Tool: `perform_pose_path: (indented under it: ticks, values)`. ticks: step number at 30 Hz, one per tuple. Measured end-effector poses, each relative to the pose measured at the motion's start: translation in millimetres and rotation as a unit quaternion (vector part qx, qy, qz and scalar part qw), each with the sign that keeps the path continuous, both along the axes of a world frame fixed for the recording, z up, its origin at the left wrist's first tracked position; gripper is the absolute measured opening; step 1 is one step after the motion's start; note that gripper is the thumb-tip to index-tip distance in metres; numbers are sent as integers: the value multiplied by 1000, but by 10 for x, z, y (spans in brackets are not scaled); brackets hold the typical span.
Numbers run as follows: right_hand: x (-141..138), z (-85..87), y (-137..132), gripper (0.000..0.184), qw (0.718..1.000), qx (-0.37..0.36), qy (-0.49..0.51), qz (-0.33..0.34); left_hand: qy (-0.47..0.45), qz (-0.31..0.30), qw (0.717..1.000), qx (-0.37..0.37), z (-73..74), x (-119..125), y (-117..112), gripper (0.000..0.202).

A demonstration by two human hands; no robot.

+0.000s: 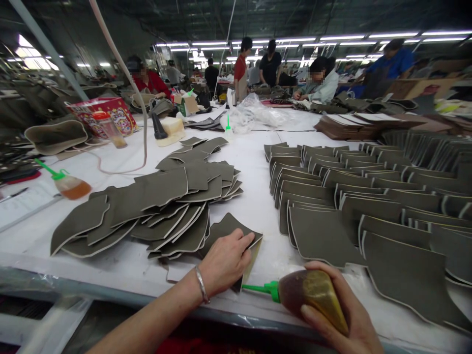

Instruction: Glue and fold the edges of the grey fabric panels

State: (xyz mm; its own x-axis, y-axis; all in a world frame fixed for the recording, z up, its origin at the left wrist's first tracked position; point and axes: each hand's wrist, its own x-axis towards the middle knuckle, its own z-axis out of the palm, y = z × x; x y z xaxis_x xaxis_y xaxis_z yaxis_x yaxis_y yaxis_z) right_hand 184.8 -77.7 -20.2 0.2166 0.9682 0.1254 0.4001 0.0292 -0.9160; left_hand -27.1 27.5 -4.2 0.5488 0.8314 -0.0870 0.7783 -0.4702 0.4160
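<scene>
The right hand (346, 319), low in the foreground, is wrapped around a squeeze bottle (309, 292) of brownish liquid. The bottle lies almost level and its green nozzle (260, 289) points left. The nozzle tip is just beside the left hand (224, 263), which wears a thin bracelet (201, 284) at the wrist. The left hand's fingers curl over a grey cut piece (224, 227) at the near edge of the white worktop (254, 196), gripping it with one edge tilted up. Just behind that hand spreads a loose pile of similar grey pieces (155, 206). To the right, more grey pieces lie in overlapping rows (368, 196). A second bottle (70, 186) lies far left. Other people (320, 76) work at the far end.
</scene>
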Motion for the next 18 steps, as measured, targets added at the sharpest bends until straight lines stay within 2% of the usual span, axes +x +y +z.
perform_pose_path:
  ticks: [5,10,13,18]
  values:
    - [16,56,57,40,998,22,-41,-39,5,-8,1000,8,0,14,15,40]
    - [-10,37,17,39,1000,8,-14,-5,8,-3,1000,8,-11,11,10,41]
    - [-15,33,16,38,1000,0,-12,-12,6,-5,1000,8,-23,2,9,42]
    - [95,47,162,41,995,41,-81,-52,7,-15,1000,7,-28,3,35,40]
